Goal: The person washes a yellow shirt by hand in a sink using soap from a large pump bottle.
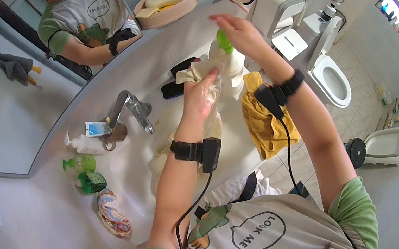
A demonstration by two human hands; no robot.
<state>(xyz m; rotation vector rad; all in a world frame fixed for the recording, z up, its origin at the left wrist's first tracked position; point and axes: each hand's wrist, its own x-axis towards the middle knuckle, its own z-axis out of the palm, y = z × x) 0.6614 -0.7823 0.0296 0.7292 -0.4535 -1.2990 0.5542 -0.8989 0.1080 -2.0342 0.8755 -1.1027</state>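
My left hand (200,94) grips a bunched cream cloth (210,68), whose lower part hangs down towards the washbasin. My right hand (237,31) is raised beside the green cap (224,41) of a large white bottle (231,65), with its fingers partly extended and blurred; whether it touches the cap I cannot tell. More pale cloth (161,158) lies in the basin, partly hidden by my left forearm. A yellow cloth (269,124) drapes over the basin's right edge, below my right wrist. The chrome faucet (135,109) stands left of my left hand.
Left of the basin are a white pump bottle (86,143), a toothpaste tube (97,128), green soap bottles (91,182) and a patterned cloth (113,214). Black brushes (174,89) lie behind the basin. A pink soap dish (167,13) sits on the shelf by the mirror. A toilet (330,80) stands right.
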